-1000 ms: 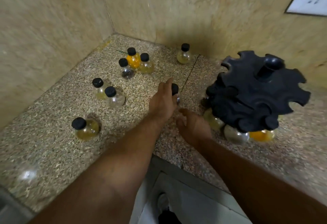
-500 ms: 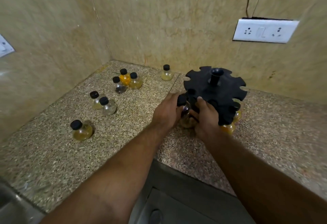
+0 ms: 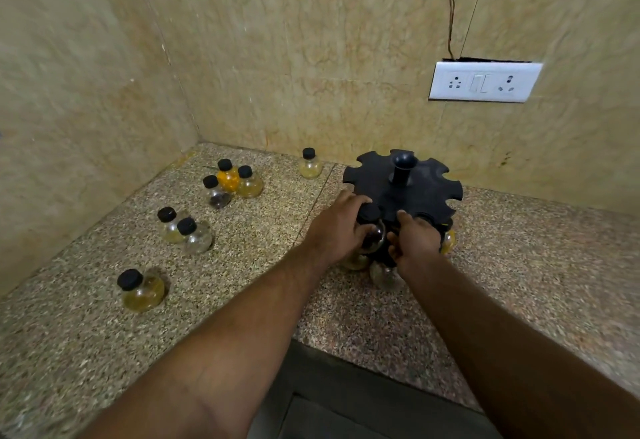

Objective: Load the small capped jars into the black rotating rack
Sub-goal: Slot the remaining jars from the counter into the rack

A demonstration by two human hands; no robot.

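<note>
A head-worn view looks down at a speckled stone desk [image 3: 256,275] in a tiled corner, where a black rotating rack [image 3: 427,190] stands with notches cut round its rim. The left hand [image 3: 334,232] is wrapped round a small capped jar [image 3: 375,236], holding it against the rack's near left edge with its black cap level with a notch. The right hand [image 3: 417,244] lies on the rack's near side with its fingers bent; whether it grips the rack or only steadies it cannot be told from here. A few loaded jars [image 3: 384,275] hang below the hands. Seven loose jars [image 3: 142,289] stand on the desk to the rack's left, from just beside it to well apart. The likely trouble: the rack turns freely, so a sideways push could spin the notch away and the neck would miss. A jar let go before its cap seats would probably fall, knock the hanging glass, or roll.
</note>
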